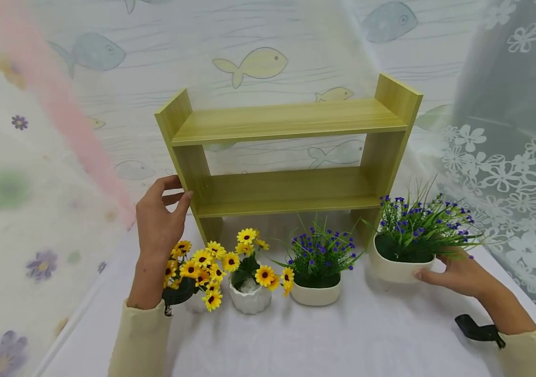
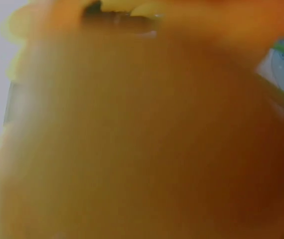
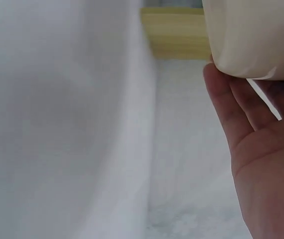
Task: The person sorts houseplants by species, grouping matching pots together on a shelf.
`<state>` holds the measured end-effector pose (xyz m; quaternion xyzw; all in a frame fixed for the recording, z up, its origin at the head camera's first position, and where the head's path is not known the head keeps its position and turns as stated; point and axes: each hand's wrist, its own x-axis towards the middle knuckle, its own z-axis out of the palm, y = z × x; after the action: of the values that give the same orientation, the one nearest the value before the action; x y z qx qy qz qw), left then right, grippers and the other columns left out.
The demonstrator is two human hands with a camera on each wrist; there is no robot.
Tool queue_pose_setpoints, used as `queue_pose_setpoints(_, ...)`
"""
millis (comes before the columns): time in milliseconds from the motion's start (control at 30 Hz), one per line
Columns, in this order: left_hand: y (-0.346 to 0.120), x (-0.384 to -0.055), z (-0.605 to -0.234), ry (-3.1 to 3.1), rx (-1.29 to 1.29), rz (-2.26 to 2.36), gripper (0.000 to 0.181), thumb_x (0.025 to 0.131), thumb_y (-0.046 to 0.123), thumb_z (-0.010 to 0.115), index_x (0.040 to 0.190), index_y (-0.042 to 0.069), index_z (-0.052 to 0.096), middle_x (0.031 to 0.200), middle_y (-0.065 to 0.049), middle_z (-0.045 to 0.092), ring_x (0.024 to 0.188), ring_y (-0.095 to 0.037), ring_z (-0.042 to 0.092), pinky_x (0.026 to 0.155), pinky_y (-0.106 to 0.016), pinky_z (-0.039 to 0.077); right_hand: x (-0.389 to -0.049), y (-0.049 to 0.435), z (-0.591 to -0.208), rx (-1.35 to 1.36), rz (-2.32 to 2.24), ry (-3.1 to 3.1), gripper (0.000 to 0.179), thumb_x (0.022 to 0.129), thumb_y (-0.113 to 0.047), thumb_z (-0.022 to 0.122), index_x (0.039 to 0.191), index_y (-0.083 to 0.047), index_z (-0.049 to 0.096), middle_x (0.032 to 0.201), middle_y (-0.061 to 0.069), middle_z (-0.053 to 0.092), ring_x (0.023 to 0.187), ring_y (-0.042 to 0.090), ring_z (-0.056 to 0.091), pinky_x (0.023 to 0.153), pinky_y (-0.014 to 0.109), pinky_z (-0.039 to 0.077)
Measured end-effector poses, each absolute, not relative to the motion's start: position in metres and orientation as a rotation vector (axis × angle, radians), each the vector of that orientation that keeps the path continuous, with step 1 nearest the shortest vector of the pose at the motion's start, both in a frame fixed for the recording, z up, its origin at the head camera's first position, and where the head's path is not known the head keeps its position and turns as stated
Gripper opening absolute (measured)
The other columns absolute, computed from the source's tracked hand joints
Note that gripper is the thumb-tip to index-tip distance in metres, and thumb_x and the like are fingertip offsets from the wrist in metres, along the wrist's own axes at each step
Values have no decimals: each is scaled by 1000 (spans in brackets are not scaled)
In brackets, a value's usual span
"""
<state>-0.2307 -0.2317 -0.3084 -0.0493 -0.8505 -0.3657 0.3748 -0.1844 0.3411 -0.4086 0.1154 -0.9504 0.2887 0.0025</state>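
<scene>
The right hand (image 1: 458, 275), thumb and fingers curled round the rightmost pot (image 1: 397, 268), holds it beside the shelf (image 1: 287, 191); a loose hold could let its smooth wall slip. The left hand (image 1: 159, 217) pinches the shelf's left side; its wrist, close to the sunflowers (image 1: 202, 257), might topple them.

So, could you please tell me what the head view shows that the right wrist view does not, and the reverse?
Only the head view shows the left hand touching the left side of the wooden shelf, the yellow flowers, the second purple-flowered pot, and the purple flowers of the held pot.

Only the right wrist view shows the palm of the right hand, with its fingers at the pot's lower edge.

Both show the right hand, the held pot and some wood, apparently the shelf's.
</scene>
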Motion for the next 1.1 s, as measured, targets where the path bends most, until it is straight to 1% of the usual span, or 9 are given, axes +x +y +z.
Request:
queue_pose_setpoints(100,-231,-230,-308,-2169,-135,-934,38,95,21,69,130,10,62,121,-5,67,96,-26,72,78,-46,60,-183,340,-405,463,1002,-2813,83,85,-23,78,153,-5,33,151,11,40,136,6,39,91,19,43)
queue_pose_setpoints(200,-231,-229,-307,-2170,-139,-933,38,95,21,69,130,9,62,121,-6,67,96,-27,72,79,-46,60,-181,339,-401,479,1066,-2750,92,85,-18,78,159,-14,24,155,5,34,141,9,32,88,3,33)
queue_pose_setpoints(367,-234,-228,-308,-2198,-131,-936,37,95,22,69,130,11,63,121,-4,67,96,-26,72,76,-45,60,-180,333,-391,466,1092,-2726,99,85,-17,77,161,-14,14,157,26,29,137,56,30,98,6,31)
queue_pose_setpoints(500,-237,-225,-303,-2253,-175,-928,37,96,21,67,131,10,61,121,-6,67,97,-28,72,76,-48,60,-179,324,-382,505,1155,-2632,104,82,-9,79,162,-19,13,160,10,29,146,20,30,99,4,31)
queue_pose_setpoints(633,-243,-222,-292,-2324,-247,-910,35,99,27,62,129,9,61,120,-6,66,97,-30,72,76,-49,60,-180,318,-371,589,1213,-2512,109,76,3,81,161,-24,17,151,-20,31,131,-17,28,92,-1,30)
queue_pose_setpoints(667,-245,-223,-288,-2337,-262,-902,35,99,29,61,128,10,62,119,-6,66,97,-29,72,75,-43,60,-180,318,-366,571,1191,-2533,106,79,0,80,161,-21,17,156,-15,30,138,-8,30,100,8,36)
queue_pose_setpoints(767,-248,-224,-273,-2363,-278,-933,39,99,42,58,125,13,64,116,-3,68,94,-23,73,74,-30,56,-181,318,-353,522,1093,-2569,103,81,-9,80,161,-24,17,152,-24,27,137,-11,27,99,5,33)
queue_pose_setpoints(867,-250,-227,-257,-2362,-263,-966,44,97,50,57,121,15,67,111,0,70,87,-9,73,70,-20,50,-184,315,-338,524,1073,-2573,103,82,-10,80,161,-22,15,156,-15,27,139,-8,28,98,5,35)
queue_pose_setpoints(1100,-250,-236,-229,-2308,-213,-961,51,95,57,56,116,13,70,106,-3,72,73,7,67,66,-16,50,-192,300,-303,649,1111,-2514,102,79,-3,80,160,-19,19,153,-5,36,135,-11,30,94,-1,31)
